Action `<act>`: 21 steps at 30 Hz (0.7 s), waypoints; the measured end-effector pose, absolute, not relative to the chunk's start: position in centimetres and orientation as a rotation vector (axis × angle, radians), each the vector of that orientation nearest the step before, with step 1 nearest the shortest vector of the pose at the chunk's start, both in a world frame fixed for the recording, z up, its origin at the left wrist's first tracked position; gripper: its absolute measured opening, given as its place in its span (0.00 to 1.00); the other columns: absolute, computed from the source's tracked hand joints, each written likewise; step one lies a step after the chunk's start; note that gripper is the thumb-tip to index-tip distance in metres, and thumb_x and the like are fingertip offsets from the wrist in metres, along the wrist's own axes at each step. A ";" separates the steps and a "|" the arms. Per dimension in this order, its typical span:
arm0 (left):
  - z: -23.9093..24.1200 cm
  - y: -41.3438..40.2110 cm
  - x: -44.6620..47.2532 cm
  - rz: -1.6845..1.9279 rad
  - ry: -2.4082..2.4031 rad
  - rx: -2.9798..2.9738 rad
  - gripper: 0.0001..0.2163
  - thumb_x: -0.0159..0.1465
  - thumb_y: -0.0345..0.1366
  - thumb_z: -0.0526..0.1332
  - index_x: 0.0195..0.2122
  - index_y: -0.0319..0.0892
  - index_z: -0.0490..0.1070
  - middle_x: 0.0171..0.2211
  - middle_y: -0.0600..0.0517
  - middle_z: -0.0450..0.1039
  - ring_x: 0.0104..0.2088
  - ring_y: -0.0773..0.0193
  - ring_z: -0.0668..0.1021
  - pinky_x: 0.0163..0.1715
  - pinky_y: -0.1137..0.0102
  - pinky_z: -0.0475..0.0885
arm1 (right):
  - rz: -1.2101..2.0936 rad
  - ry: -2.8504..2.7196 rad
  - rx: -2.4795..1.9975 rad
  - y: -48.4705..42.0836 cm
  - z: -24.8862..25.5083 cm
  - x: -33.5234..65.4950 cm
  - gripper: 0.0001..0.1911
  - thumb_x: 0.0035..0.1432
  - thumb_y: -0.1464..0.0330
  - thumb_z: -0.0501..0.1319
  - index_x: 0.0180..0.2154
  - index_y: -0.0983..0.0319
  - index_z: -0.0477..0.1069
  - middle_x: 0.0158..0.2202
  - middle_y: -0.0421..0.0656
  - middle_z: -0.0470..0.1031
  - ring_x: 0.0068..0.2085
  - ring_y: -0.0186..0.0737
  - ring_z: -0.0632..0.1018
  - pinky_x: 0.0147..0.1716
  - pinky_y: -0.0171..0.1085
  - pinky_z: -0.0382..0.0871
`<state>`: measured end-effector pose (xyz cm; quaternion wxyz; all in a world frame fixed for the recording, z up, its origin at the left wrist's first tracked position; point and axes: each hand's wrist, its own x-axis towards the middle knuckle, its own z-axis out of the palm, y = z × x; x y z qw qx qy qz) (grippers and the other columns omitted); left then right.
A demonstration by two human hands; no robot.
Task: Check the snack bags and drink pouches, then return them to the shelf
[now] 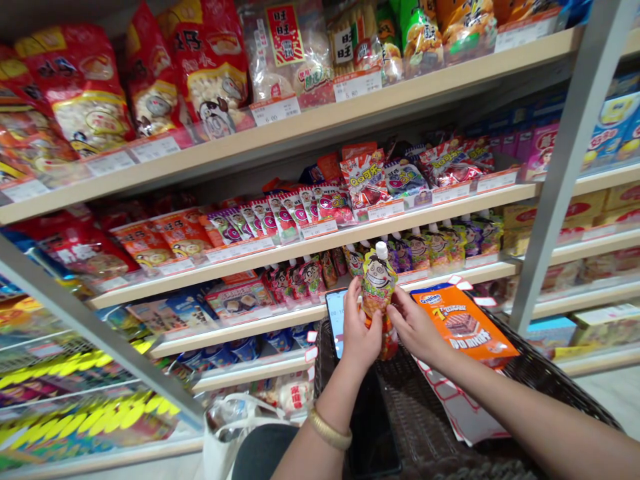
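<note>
A yellow-green jelly drink pouch (pixel 379 277) with a white spout cap and a cartoon face stands upright between my hands. My left hand (pixel 357 327) is closed round its left side, a gold bangle on the wrist. From the right, my right hand (pixel 413 327) pinches the pouch's lower edge. Just below the pouch, a red-orange package (pixel 389 343) is partly hidden by my fingers, and I cannot tell whether it is held. Both hands are above a dark woven basket (pixel 430 427). A lit phone screen (pixel 337 323) shows beside my left hand.
An orange snack bag (pixel 465 323) lies on the basket's right side, over white-and-red paper (pixel 463 407). A black flat device (pixel 373 427) rests near my left forearm. Ahead, a shelf (pixel 280 257) carries packaged sweets; similar pouches (pixel 430 247) stand below it. A white bag (pixel 240 420) is at lower left.
</note>
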<state>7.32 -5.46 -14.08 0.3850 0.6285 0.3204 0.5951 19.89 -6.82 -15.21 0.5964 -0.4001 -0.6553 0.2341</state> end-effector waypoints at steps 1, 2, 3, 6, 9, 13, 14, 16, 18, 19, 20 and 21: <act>-14.1 -5.5 7.4 1.512 0.815 1.587 0.33 0.58 0.27 0.61 0.65 0.46 0.54 0.64 0.42 0.57 0.66 0.54 0.61 0.65 0.58 0.58 | 0.535 -1.530 -0.933 -6.8 -15.1 19.9 0.18 0.65 0.69 0.52 0.56 0.59 0.64 0.50 0.48 0.77 0.51 0.44 0.78 0.52 0.45 0.72; -14.1 -5.5 7.5 1.509 0.813 1.581 0.34 0.58 0.27 0.61 0.65 0.46 0.53 0.65 0.42 0.57 0.67 0.54 0.60 0.65 0.58 0.58 | 0.527 -1.538 -0.935 -6.8 -15.0 20.0 0.18 0.65 0.69 0.51 0.56 0.59 0.64 0.50 0.48 0.77 0.51 0.44 0.78 0.51 0.45 0.72; -14.2 -5.5 7.5 1.506 0.812 1.583 0.35 0.58 0.26 0.61 0.66 0.46 0.52 0.65 0.43 0.56 0.67 0.55 0.60 0.66 0.59 0.57 | 0.517 -1.543 -0.935 -6.9 -15.0 20.0 0.19 0.65 0.70 0.51 0.56 0.59 0.64 0.49 0.48 0.77 0.51 0.44 0.78 0.51 0.44 0.73; -14.3 -5.4 7.5 1.496 0.813 1.595 0.34 0.57 0.27 0.63 0.65 0.46 0.54 0.66 0.43 0.56 0.67 0.54 0.60 0.66 0.59 0.56 | 0.484 -1.562 -0.919 -6.9 -14.7 20.1 0.20 0.65 0.71 0.49 0.57 0.58 0.64 0.49 0.47 0.78 0.50 0.44 0.78 0.50 0.44 0.73; -14.5 -5.3 7.5 1.514 0.844 1.552 0.33 0.55 0.27 0.65 0.61 0.44 0.58 0.65 0.42 0.58 0.66 0.52 0.62 0.66 0.59 0.57 | 0.430 -1.594 -0.900 -7.1 -14.5 20.2 0.21 0.65 0.72 0.48 0.57 0.58 0.66 0.49 0.47 0.78 0.50 0.45 0.78 0.49 0.43 0.74; -14.4 -5.0 7.7 1.546 0.863 1.458 0.29 0.51 0.27 0.67 0.55 0.44 0.62 0.56 0.44 0.69 0.59 0.54 0.72 0.62 0.58 0.63 | 0.295 -1.592 -0.908 -7.1 -14.5 20.2 0.22 0.63 0.75 0.49 0.56 0.58 0.68 0.49 0.47 0.77 0.51 0.44 0.77 0.50 0.44 0.73; -14.3 -5.0 7.7 1.544 0.850 1.448 0.27 0.51 0.27 0.67 0.53 0.44 0.63 0.53 0.45 0.71 0.56 0.55 0.74 0.60 0.59 0.66 | 0.250 -1.593 -0.902 -7.2 -14.5 20.2 0.23 0.63 0.76 0.49 0.56 0.57 0.68 0.50 0.47 0.76 0.51 0.44 0.77 0.52 0.45 0.72; -14.2 -5.0 7.8 1.538 0.822 1.448 0.22 0.52 0.27 0.66 0.48 0.45 0.65 0.47 0.48 0.74 0.49 0.58 0.78 0.55 0.60 0.70 | 0.151 -1.598 -0.892 -7.3 -14.5 20.3 0.24 0.61 0.77 0.50 0.56 0.56 0.67 0.51 0.47 0.74 0.53 0.44 0.75 0.54 0.47 0.71; -14.1 -5.0 7.7 1.533 0.806 1.446 0.18 0.53 0.27 0.66 0.44 0.45 0.66 0.44 0.50 0.75 0.46 0.60 0.79 0.52 0.61 0.72 | 0.047 -1.601 -0.887 -7.6 -14.2 20.3 0.26 0.61 0.78 0.51 0.58 0.55 0.64 0.52 0.48 0.72 0.54 0.45 0.73 0.55 0.49 0.70; -14.1 -5.0 7.7 1.534 0.799 1.436 0.18 0.53 0.27 0.66 0.43 0.45 0.66 0.43 0.51 0.76 0.45 0.60 0.79 0.51 0.61 0.72 | -0.004 -1.599 -0.886 -7.8 -14.1 20.3 0.27 0.60 0.78 0.52 0.60 0.55 0.62 0.52 0.48 0.71 0.55 0.46 0.72 0.55 0.50 0.69; -14.1 -5.1 7.7 1.536 0.789 1.421 0.17 0.53 0.27 0.67 0.42 0.46 0.66 0.42 0.51 0.76 0.44 0.60 0.79 0.51 0.61 0.73 | -0.054 -1.597 -0.882 -8.1 -13.9 20.3 0.30 0.60 0.78 0.53 0.62 0.54 0.59 0.53 0.49 0.69 0.55 0.47 0.71 0.55 0.51 0.69; -14.0 -5.2 7.7 1.538 0.775 1.402 0.18 0.52 0.27 0.68 0.42 0.46 0.67 0.42 0.52 0.76 0.44 0.61 0.79 0.51 0.61 0.72 | -0.103 -1.597 -0.870 -8.3 -13.7 20.3 0.33 0.60 0.79 0.54 0.64 0.54 0.55 0.54 0.49 0.67 0.56 0.48 0.70 0.55 0.52 0.69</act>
